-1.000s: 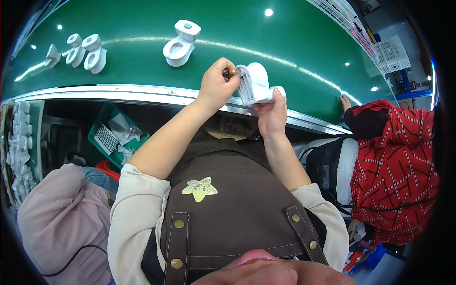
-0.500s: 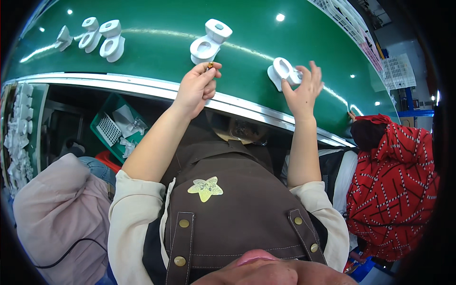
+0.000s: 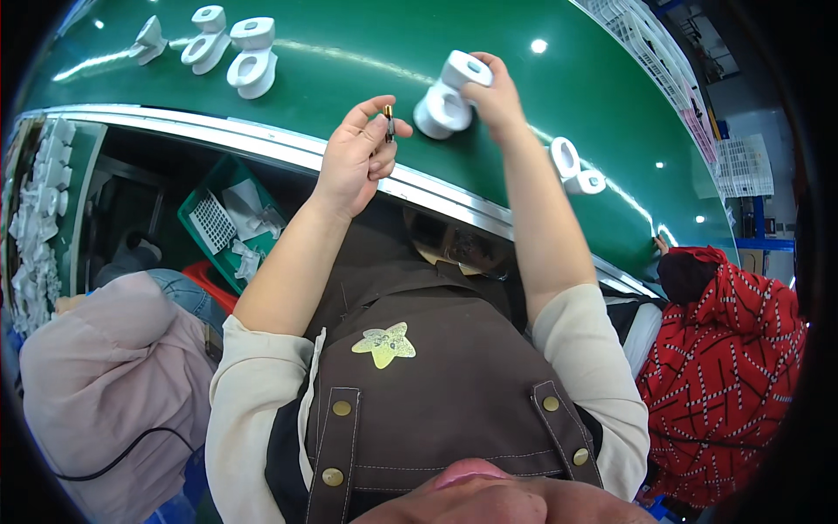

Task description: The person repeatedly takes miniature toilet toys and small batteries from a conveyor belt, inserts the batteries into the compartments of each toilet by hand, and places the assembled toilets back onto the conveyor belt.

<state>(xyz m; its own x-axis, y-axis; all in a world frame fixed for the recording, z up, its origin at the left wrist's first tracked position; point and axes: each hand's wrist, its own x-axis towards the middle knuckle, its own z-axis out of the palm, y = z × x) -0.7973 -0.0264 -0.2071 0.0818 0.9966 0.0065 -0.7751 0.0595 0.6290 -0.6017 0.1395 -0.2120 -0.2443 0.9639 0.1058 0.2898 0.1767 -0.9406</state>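
A white miniature toilet (image 3: 441,112) stands on the green surface (image 3: 349,79) in front of me. My right hand (image 3: 499,100) is closed on its tank from the right. To the left of it, my left hand (image 3: 356,159) pinches a small gold and dark cylindrical part (image 3: 388,124) upright between thumb and fingers; its exact kind cannot be made out. Another toy toilet (image 3: 572,166) lies tipped over to the right, beyond my right forearm. Further left stand more of them: one toilet (image 3: 251,59), a second (image 3: 206,40) and a third turned sideways (image 3: 148,41).
A metal edge (image 3: 262,140) borders the surface on my side. Below it at left sits a green basket (image 3: 202,188) with white pieces. White racks (image 3: 642,57) line the far right. Co-workers sit on both sides, one in a pink top (image 3: 113,367), one in red (image 3: 724,375).
My right hand has left the tipped toilet and moved left to grip the middle one's tank. All the toilets have shifted right. The small part in my left hand shows more fully.
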